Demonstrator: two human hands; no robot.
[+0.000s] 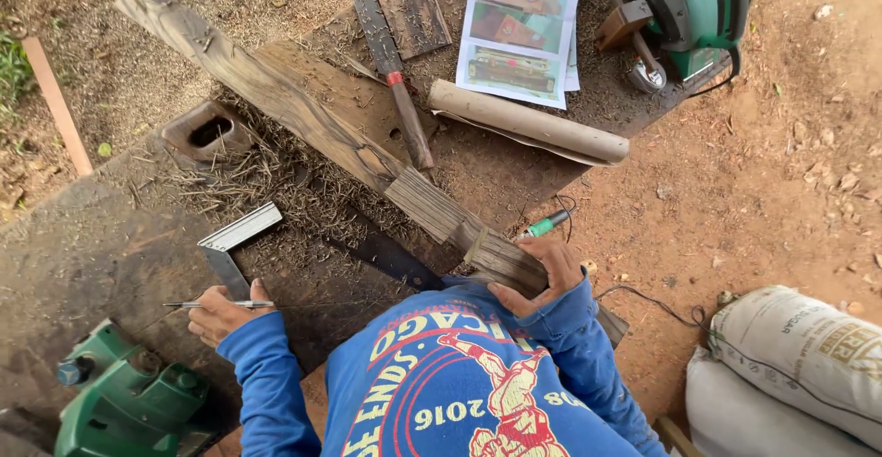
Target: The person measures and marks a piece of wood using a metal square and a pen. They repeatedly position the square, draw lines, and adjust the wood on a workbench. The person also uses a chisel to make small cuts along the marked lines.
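Note:
My right hand (542, 275) grips the near end of a long weathered wooden plank (303, 117), which runs diagonally up to the far left across a dark work board (92, 246). My left hand (219, 315) rests on that board and holds a thin pencil (225, 304) lying level. Just above this hand lies a metal try square (234, 241). A dark flat strip (395, 259) lies under the plank between my hands. Blue sleeves cover both my arms.
A machete with a wooden handle (395, 80), a rolled paper tube (528, 122) and printed sheets (519, 25) lie beyond the plank. Green power tools sit at top right (694, 2) and bottom left (129, 402). White sacks (799, 365) are on the dirt at right, and a small green-handled tool (547, 225) lies nearby.

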